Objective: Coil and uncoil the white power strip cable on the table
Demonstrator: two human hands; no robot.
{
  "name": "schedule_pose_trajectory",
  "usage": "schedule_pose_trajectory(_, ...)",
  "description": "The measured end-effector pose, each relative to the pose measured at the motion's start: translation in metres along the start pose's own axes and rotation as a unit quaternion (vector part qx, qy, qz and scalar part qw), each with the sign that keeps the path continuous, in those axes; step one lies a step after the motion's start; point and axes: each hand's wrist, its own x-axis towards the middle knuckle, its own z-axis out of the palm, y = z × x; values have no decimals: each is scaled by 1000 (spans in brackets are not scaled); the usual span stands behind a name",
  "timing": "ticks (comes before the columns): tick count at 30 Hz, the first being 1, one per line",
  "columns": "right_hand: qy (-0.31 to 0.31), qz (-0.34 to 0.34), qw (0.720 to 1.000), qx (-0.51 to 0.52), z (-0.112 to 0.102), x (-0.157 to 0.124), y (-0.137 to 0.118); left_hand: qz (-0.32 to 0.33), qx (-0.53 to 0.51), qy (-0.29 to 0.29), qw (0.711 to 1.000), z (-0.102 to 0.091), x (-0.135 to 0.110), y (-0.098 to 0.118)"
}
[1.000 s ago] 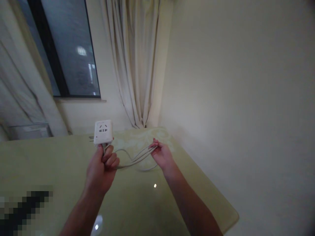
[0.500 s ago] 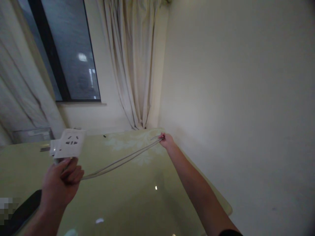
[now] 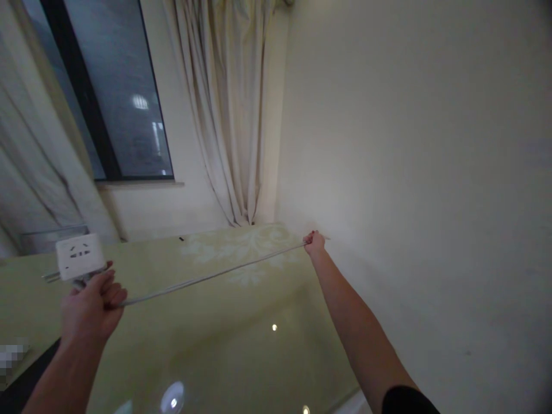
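Ahead of you, a dark-framed window (image 3: 101, 98) sits between pale curtains (image 3: 228, 109), its glass (image 3: 125, 126) dusky blue. A cream wall (image 3: 409, 155) rises to your right; below you, a glossy, floral-patterned greenish tabletop (image 3: 224, 351) reflects bright spots of light (image 3: 173, 402).

A black sleeve (image 3: 406, 401) covers the upper part of the right arm (image 3: 356, 325), its rounded edge curving across at the bottom of the view; it seems plain, though little of it shows. The right hand (image 3: 314, 241) is bare, as are the left forearm (image 3: 71, 368) and left hand (image 3: 92, 305).
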Motion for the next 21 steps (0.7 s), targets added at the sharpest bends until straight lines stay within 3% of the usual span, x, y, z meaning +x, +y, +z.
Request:
schedule_pose_trajectory(3, -60, -5, 996, -67, -3, -9, 8, 6, 46, -3, 999, 9, 8, -5)
schedule_pose_trajectory(5, -125, 5, 983, -131, -1, -18, 14, 30, 97, -38, 994, 20, 9, -10)
schedule_pose_trajectory(10, -310, 8, 905, -292, 35, -53, 35, 108, 261, -163, 945, 75, -2, -28)
schedule_pose_trajectory(13, -418, -8, 841, -344, 69, -86, 51, 243, 426, -335, 805, 121, -16, -35)
schedule_pose_trajectory(16, -500, -20, 787, -362, 93, -119, 66, 288, 495, -461, 678, 162, -29, -41)
schedule_pose_trajectory(19, -554, -14, 747, -367, 104, -143, 77, 272, 510, -508, 639, 184, -33, -50)
schedule_pose_trajectory(21, -558, -5, 768, -316, 107, -153, 84, 263, 513, -522, 629, 191, -32, -57)
